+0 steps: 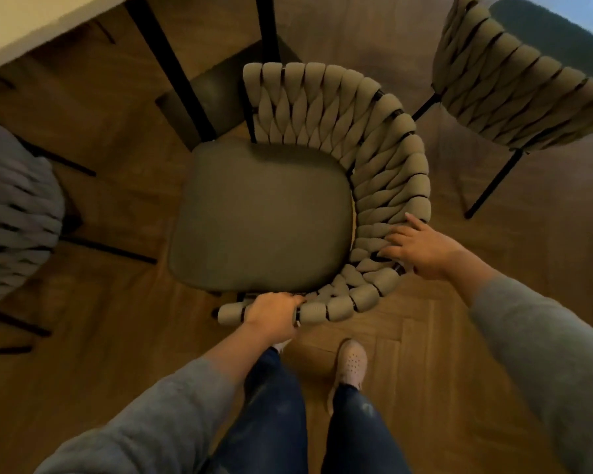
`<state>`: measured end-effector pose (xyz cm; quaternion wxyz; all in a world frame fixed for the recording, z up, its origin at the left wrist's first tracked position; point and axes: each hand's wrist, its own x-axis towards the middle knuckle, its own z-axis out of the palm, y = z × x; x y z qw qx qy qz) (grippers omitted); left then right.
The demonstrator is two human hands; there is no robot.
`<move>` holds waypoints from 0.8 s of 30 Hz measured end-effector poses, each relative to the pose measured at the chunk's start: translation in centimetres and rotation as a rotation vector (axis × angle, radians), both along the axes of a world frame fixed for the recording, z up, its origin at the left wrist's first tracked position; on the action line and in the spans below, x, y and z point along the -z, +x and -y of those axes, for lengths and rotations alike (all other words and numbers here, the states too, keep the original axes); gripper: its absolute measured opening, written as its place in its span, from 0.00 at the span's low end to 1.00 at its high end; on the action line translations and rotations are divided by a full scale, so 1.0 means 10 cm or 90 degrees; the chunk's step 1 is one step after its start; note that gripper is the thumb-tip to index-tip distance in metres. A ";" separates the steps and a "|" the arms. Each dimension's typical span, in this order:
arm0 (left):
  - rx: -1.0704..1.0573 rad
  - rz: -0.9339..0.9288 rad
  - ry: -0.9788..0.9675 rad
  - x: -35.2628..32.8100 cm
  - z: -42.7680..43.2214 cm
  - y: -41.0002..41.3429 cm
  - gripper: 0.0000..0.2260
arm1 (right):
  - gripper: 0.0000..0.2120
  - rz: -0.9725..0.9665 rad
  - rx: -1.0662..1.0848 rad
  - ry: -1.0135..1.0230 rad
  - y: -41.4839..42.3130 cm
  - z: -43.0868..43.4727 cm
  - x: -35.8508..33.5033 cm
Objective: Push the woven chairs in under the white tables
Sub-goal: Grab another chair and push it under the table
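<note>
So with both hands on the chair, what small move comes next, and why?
Probably swing the woven chair to face the white table, then push. The left hand and right hand hold its backrest, but its seat sits angled, clear of the tabletop.

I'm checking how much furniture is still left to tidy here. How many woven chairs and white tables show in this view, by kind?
Woven chairs with braided backs: 3, the middle one under both hands, one at the upper right, one at the left edge.
White tables with black legs: 1, only its corner shows.
Total: 4
</note>
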<state>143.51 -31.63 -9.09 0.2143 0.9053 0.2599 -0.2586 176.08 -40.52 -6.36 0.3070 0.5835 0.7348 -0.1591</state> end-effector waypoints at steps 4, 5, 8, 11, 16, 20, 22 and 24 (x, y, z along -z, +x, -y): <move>0.003 -0.024 -0.006 -0.06 0.00 0.03 0.15 | 0.30 -0.008 -0.088 -0.039 0.13 -0.24 0.01; 0.007 -0.034 -0.009 -0.08 -0.01 0.03 0.13 | 0.28 -0.014 -0.107 -0.052 0.12 -0.29 0.00; 0.012 -0.052 -0.019 -0.10 -0.11 -0.03 0.13 | 0.25 -0.033 -0.135 -0.057 0.05 -0.37 0.00; 0.028 -0.072 -0.018 -0.14 -0.36 -0.17 0.17 | 0.25 -0.051 -0.134 -0.034 -0.10 -0.50 0.01; 0.050 -0.109 -0.005 -0.22 -1.00 -0.53 0.20 | 0.19 -0.096 -0.093 -0.013 -0.55 -0.86 0.02; 0.064 -0.134 0.023 -0.30 -1.52 -0.76 0.21 | 0.19 -0.091 -0.061 -0.013 -0.91 -1.20 0.04; 0.080 -0.167 0.041 -0.32 -1.78 -0.85 0.21 | 0.18 -0.090 -0.044 -0.016 -1.08 -1.38 0.05; 0.095 -0.181 0.060 -0.33 -2.02 -0.94 0.20 | 0.17 -0.091 -0.025 -0.020 -1.22 -1.56 0.03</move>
